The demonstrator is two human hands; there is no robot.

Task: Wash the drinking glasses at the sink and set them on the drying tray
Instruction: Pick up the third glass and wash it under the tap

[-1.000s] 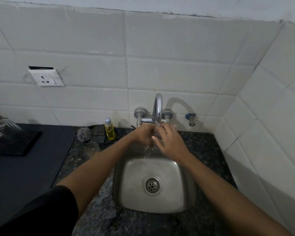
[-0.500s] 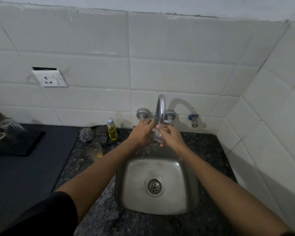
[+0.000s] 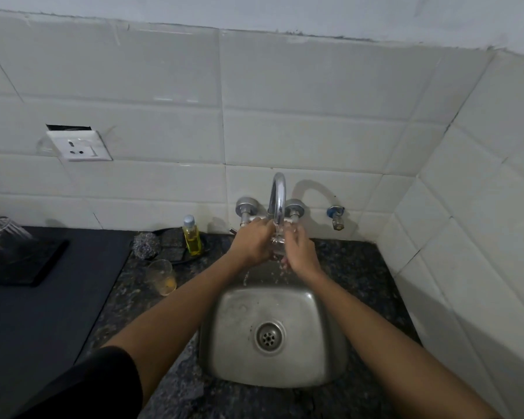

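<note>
Glass (image 3: 277, 239) sat under the faucet (image 3: 277, 198) over the sink (image 3: 224, 300), gripped between our left hand (image 3: 251, 243) and right hand (image 3: 300, 251), both curled round it, likely so water rinsed it.

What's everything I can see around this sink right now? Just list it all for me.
glass being rinsed: one, clear, under the tap
tap: one, chrome, on the wall
sink: one, steel, in the counter
used glass: one, clear with yellow dregs, on the counter
soap bottle: one, yellow
scrubber: one, steel, beside the bottle
drying tray: one, black, far left
washed glass: at least one, clear, on the tray
socket: one, white, on the tiles
left hand, right hand: both grip the glass
</note>
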